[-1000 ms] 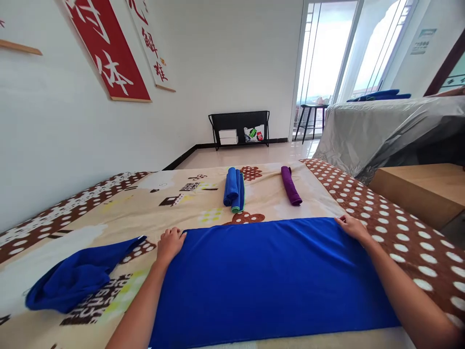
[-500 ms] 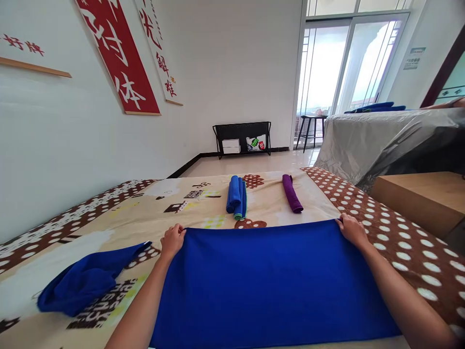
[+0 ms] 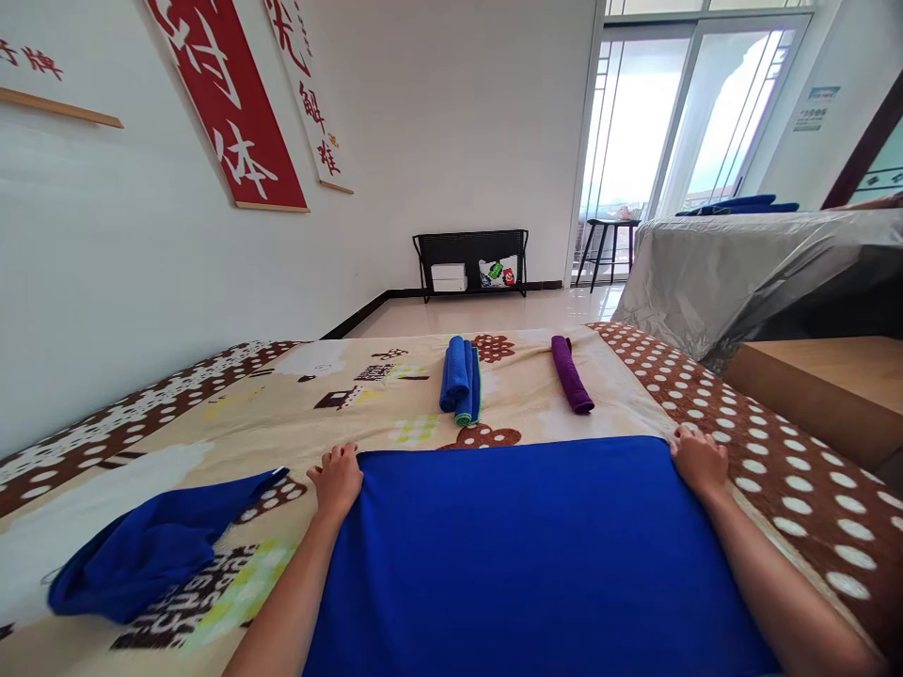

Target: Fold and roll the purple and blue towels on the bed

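A large blue towel (image 3: 536, 555) lies spread on the patterned blanket (image 3: 268, 442), its far edge nearly straight. My left hand (image 3: 337, 480) is at the towel's far left corner, fingers curled and gripping the edge. At the far right corner, my right hand (image 3: 700, 459) grips likewise, with curled fingers against the blanket; its thumb is mostly hidden. Beyond the towel lie rolled blue towels (image 3: 460, 381), side by side, and a rolled purple towel (image 3: 571, 374). A crumpled blue cloth (image 3: 148, 555) rests to the left of my left forearm.
A wooden box-like piece (image 3: 832, 376) stands beyond the blanket's right side. Behind it is a surface under plastic sheeting (image 3: 677, 273), with folded blue cloths (image 3: 740, 205) on top. A black rack (image 3: 469, 263) and a stool (image 3: 612, 246) stand at the back.
My hands have come down onto the blanket with the towel's far corners, moving slightly towards me. The towel's far edge now lies lower and flatter. The view has tilted and shifted a little.
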Available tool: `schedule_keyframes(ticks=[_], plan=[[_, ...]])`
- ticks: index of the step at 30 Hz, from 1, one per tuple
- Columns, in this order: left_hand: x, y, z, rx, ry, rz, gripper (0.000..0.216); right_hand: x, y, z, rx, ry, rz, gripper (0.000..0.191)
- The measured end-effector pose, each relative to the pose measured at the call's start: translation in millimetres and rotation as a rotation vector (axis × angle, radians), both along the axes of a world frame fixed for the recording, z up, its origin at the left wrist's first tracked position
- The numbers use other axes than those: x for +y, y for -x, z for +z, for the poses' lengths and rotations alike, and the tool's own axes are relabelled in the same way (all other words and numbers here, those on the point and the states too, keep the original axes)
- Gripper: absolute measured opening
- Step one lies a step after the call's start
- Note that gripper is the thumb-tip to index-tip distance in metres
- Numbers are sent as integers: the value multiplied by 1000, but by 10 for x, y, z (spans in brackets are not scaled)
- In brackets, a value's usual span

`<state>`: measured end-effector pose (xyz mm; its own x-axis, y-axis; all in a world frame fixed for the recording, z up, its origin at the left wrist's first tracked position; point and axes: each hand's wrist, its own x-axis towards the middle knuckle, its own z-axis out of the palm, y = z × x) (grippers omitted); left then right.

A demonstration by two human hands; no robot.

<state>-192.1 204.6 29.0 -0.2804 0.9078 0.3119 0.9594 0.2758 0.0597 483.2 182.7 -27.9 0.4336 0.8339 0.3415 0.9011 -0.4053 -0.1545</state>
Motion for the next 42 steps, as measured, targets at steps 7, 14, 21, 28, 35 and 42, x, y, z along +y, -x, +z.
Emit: schedule_keyframes(ticks=[7,14,21,28,35,42], plan=[[-168,-1752,29,-48,48,-581,45,90,1647,185,76,2,563,32],[-312,-2595,-411,-83,129,-784,52,-21,2433,-62,164,62,895,43],[-271,-864,-324,-69,169,-463,55,-108,767,-81,234,113,672,46],[-409,-43,-144,-37,182,-221,56,-194,219,-17,253,134,433,47],[-351,-1835,-195,-26,164,-636,57,-74,2021,45,202,123,801,51],[-290,-2025,-337,-59,190,-735,55,-83,2117,22,204,143,867,49]])
